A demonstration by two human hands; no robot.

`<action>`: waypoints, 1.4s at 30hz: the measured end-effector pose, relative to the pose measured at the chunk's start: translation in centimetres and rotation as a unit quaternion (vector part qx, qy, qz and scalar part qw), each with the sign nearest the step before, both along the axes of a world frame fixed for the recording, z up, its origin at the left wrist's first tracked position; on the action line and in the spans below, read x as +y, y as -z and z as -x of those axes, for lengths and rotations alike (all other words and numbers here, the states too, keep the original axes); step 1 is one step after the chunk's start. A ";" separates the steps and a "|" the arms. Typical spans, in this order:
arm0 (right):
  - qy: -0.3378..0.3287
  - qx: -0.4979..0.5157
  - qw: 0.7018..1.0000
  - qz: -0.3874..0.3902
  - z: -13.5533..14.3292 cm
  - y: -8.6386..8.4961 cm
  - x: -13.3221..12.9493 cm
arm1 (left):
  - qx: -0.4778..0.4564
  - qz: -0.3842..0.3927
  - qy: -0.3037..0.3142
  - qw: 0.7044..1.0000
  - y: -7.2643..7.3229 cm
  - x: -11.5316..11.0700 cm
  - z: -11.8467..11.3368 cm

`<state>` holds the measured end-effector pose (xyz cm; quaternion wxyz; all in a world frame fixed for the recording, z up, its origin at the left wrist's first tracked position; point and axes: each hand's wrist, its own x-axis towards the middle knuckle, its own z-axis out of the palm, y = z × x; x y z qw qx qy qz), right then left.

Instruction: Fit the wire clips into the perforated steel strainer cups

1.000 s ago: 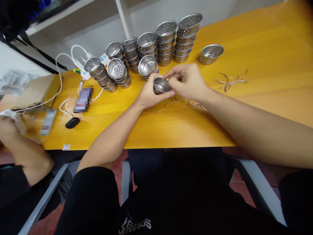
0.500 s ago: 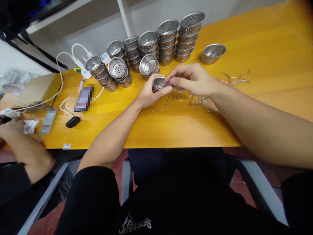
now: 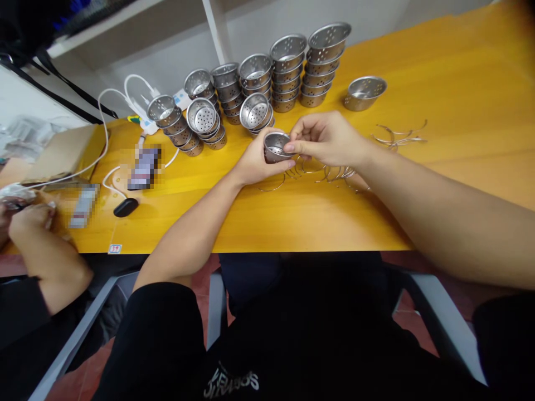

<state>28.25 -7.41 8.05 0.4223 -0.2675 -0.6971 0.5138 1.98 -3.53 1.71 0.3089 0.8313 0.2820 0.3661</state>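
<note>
A small perforated metal cup is tilted in my left hand, whose fingers and thumb wrap round its side. At the cup's right rim, my right hand is closed with thumb and index finger pinched together. Whatever the pinch holds, if anything, is too small to make out. Thin curved metal wires lie on the table just below my right hand, partly hidden by it. More curved wires lie beyond my right forearm.
Stacks of perforated cups line the back of the yellow table. One single cup stands apart at the right. Left are a phone, white cables, a black oval device and a co-worker's arm.
The cup in my left hand has tipped slightly, showing more of its outer side. My right hand has shifted a little to the right along the rim. The co-worker's hand has moved.
</note>
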 end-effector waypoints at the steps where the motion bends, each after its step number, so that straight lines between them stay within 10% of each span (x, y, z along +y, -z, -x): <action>1: 0.007 -0.001 1.000 -0.005 0.1 -0.1 -0.1 | 0.001 0.000 -0.002 1.000 0.0 0.0 0.0; 15: 0.052 -0.023 0.997 -0.045 0.3 0.4 -0.3 | 0.006 -0.016 -0.018 1.000 0.1 -0.1 0.2; 22: 0.149 -0.105 0.966 -0.181 -0.4 0.8 -0.2 | -0.012 -0.009 -0.029 0.999 0.9 1.2 0.6; 29: 0.111 -0.145 0.940 -0.287 -0.9 0.6 0.0 | -0.018 -0.007 -0.052 0.998 1.1 1.6 0.8; 42: 0.106 -0.129 0.969 -0.184 -0.4 0.7 -0.4 | 0.001 -0.024 -0.081 0.996 0.0 0.3 0.3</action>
